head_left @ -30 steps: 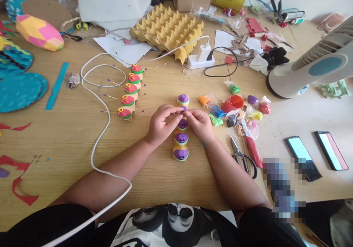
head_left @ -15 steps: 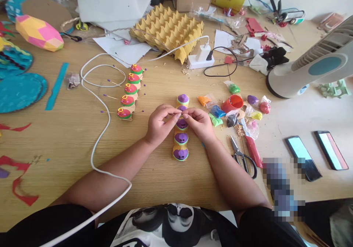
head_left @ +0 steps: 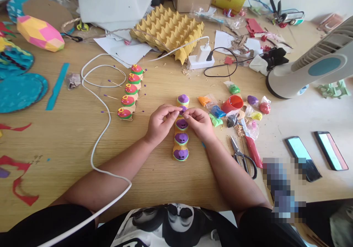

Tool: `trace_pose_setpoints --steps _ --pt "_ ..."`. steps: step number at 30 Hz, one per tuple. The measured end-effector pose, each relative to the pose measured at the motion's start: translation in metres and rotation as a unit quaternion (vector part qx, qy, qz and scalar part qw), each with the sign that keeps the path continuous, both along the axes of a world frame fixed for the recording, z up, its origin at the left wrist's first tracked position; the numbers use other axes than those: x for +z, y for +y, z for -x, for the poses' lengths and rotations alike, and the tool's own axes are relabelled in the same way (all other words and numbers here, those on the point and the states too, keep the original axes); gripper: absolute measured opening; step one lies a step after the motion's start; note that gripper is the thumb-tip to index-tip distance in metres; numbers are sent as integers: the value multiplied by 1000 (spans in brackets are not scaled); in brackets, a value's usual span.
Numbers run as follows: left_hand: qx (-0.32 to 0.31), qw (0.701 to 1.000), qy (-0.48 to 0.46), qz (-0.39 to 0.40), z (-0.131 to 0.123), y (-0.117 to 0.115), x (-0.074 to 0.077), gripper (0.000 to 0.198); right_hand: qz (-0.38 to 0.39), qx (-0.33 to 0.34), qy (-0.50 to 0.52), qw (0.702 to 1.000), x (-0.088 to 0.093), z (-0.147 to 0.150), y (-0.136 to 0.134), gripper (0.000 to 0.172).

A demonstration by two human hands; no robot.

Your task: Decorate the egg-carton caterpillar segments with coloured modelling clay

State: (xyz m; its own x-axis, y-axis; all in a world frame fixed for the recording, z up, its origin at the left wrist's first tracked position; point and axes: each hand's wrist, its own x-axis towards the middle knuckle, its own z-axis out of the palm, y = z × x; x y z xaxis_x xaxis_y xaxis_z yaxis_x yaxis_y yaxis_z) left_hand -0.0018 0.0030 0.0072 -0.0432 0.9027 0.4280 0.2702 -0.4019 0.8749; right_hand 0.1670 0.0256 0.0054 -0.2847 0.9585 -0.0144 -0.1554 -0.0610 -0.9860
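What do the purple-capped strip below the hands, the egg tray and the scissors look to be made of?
Purple-capped strip: matte, smooth caps, probably modelling clay; the yellowish base resembles moulded pulp, judging by its bumps.
Egg tray: likely moulded paper pulp, dull yellow, with ridged peaks.
Scissors: blades apparently metal, from their grey sheen; dark handles, perhaps plastic.

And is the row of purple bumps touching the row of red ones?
Apart. The head view shows wooden tabletop between the purple row and the red row.
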Motion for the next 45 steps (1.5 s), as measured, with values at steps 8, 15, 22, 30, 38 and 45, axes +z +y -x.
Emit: trace_pose_setpoints --steps 8,15,22,30,38,45 --pt "-26 1000 -5 -2 0 0 -2 16 -1 7 1 1000 1 1 1 39" --pt "-31 999 -4 -19 0 0 -3 11 6 14 18 1000 0 0 0 38" --pt "-36 999 6 -14 0 0 0 14 2 28 41 999 -1 0 0 31" --pt "-37 999 1 -3 -1 -1 0 14 -9 32 40 999 -2 0 0 32" --pt "-47 999 -15 3 -1 -2 1 15 -12 31 35 999 1 1 -1 33" --pt "-51 999 -19 4 -2 -1 -1 16 -17 32 35 999 0 -1 0 33"
